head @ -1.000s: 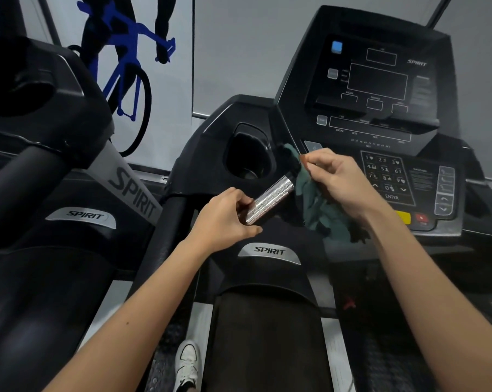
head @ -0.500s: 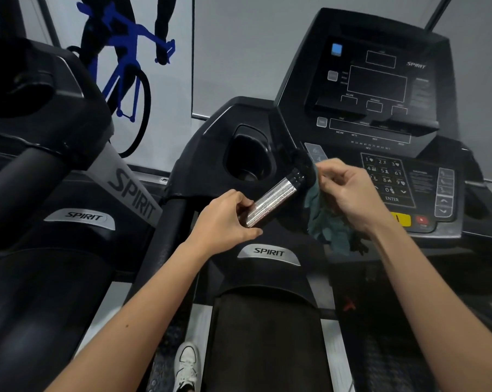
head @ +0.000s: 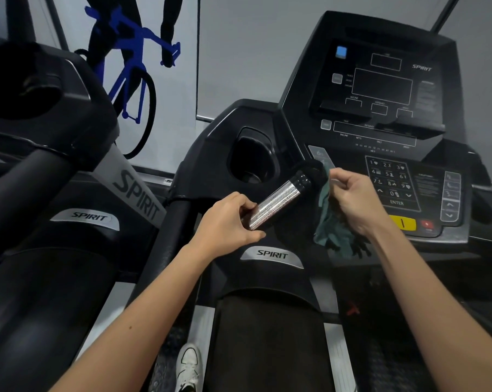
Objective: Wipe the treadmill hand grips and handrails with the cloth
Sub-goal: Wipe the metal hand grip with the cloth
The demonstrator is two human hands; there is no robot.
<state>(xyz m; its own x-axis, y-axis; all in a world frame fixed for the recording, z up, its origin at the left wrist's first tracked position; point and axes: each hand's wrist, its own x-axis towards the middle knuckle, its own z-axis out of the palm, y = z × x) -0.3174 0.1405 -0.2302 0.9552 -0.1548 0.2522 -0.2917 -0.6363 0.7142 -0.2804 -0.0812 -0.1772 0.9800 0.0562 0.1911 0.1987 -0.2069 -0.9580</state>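
Head view, centre of frame: one silver hand grip (head: 278, 200) is lying with its long axis running from lower left to upper right. One left hand (head: 227, 222) is curling round its lower-left end. One right hand (head: 355, 199), nearer the upper-right end, is pinching one green cloth (head: 331, 227), which is hanging just right of the grip; whether they touch is unclear. The coming wipe is likely heading down-left along that axis.

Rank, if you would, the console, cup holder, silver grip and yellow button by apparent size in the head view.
1. console, by far the largest
2. cup holder
3. silver grip; the left hand hides its near end, so this ranking against the cup holder is unsure
4. yellow button, the smallest
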